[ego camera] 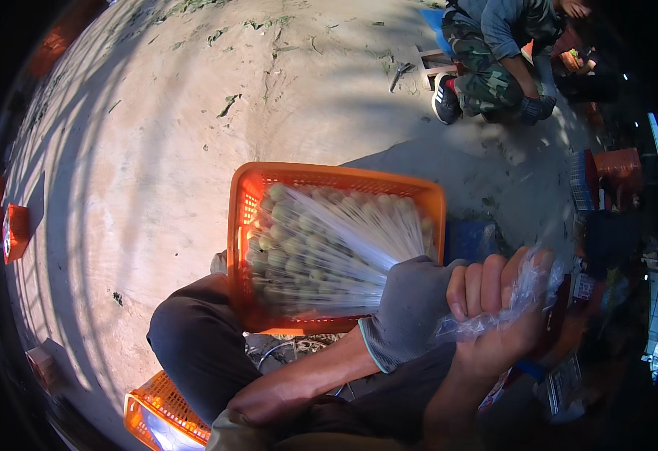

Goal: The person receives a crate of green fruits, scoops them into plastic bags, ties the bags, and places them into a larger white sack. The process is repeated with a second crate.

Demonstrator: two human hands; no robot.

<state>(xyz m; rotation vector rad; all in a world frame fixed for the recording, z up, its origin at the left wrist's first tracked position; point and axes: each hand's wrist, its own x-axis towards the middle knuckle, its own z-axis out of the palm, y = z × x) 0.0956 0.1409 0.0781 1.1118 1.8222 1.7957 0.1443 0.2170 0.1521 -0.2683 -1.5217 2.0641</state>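
Note:
An orange plastic basket (337, 168) sits in front of my knees. Inside it, a transparent plastic bag (363, 242) covers many round pale-green fruits (277, 258). The bag is drawn into tight pleats toward the basket's near right corner. There my left hand (416, 307), in a grey knit glove with a light-edged cuff, grips the gathered neck. My bare right hand (495, 299), just to its right, closes around the loose crumpled end of the same bag. The two hands touch or nearly touch; the film between them is mostly hidden.
A person (492, 56) in camouflage trousers crouches at upper right beside a small wooden stool (436, 62). Another orange basket (168, 414) stands by my left leg. Orange containers (16, 232) stand far left. Crates (583, 180) and dark clutter fill the right. Leaf scraps dot the ground.

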